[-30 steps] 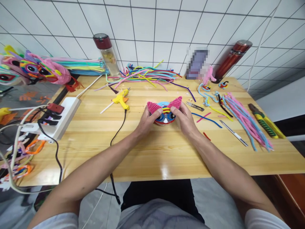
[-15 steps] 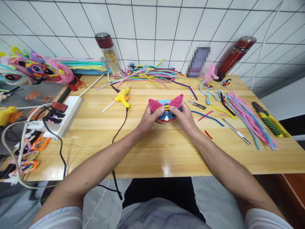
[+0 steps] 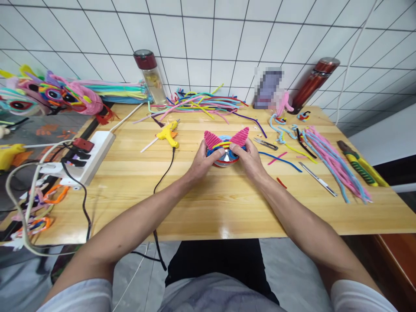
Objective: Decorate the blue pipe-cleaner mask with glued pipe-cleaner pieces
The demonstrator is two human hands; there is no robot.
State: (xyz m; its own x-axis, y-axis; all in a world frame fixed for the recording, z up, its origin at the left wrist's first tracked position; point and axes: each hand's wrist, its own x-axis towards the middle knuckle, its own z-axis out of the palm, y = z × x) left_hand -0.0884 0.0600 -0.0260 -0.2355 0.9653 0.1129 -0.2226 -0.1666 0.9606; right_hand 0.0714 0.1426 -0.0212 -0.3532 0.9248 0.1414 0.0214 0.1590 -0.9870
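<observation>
A round pipe-cleaner piece [image 3: 226, 158] with two pink pointed ears, a yellow and red band and blue parts is held between both hands over the middle of the table. My left hand [image 3: 208, 159] grips its left side, thumb on the front below the left ear. On the right side my right hand [image 3: 247, 158] grips it the same way, thumb below the right ear. The fingers behind the piece are mostly hidden. To the left lies a yellow glue gun [image 3: 168, 134]; small snips [image 3: 265, 144] lie to the right.
Pipe cleaners [image 3: 201, 104] lie along the wall between a glass bottle [image 3: 151, 78] and a blurred phone [image 3: 268, 89]. At right are a red flask [image 3: 313, 84], a knife [image 3: 318, 179] and pliers [image 3: 357, 164]. A power strip [image 3: 94, 158] with cables sits left.
The view has shifted slightly. The held piece looks tipped a little, its ears more upright and the white part on its front less visible. Both hands keep their hold.
</observation>
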